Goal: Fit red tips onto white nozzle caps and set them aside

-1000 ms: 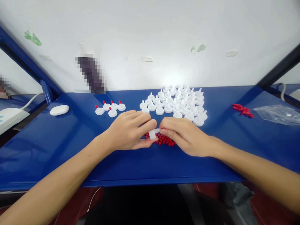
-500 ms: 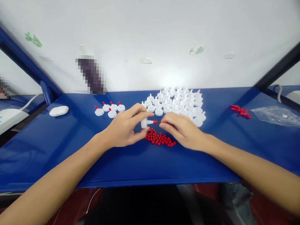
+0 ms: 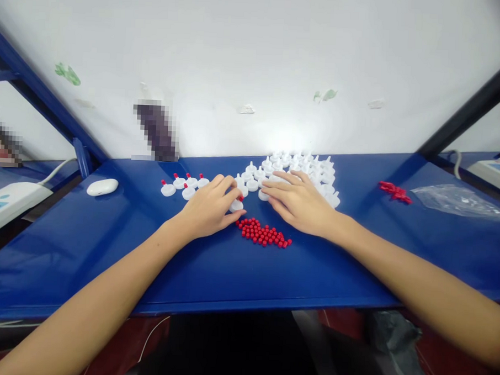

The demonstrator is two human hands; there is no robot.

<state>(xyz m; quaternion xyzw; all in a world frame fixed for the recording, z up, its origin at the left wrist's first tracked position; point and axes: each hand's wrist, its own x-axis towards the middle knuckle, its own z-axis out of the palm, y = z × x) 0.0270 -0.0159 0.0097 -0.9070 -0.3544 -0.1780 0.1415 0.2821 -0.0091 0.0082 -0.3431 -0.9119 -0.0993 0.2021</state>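
My left hand has its fingers and thumb around a white nozzle cap, which stands upright with a red tip at the top. My right hand reaches over the near side of a cluster of white nozzle caps, fingers stretched out and apart. Whether its fingertips touch a cap I cannot tell. Between and just below the hands lies a pile of small red tips. Left of my left hand stand several white nozzle caps with red tips.
A white earbud case lies on the left of the blue table. At the right are a heap of red pieces and a clear plastic bag. White devices sit at both sides, and a white wall rises behind.
My left hand has lowered the red-tipped nozzle cap and turned it from sideways to upright. My right hand has moved from the red tip over to the white caps, its fingers opening out.
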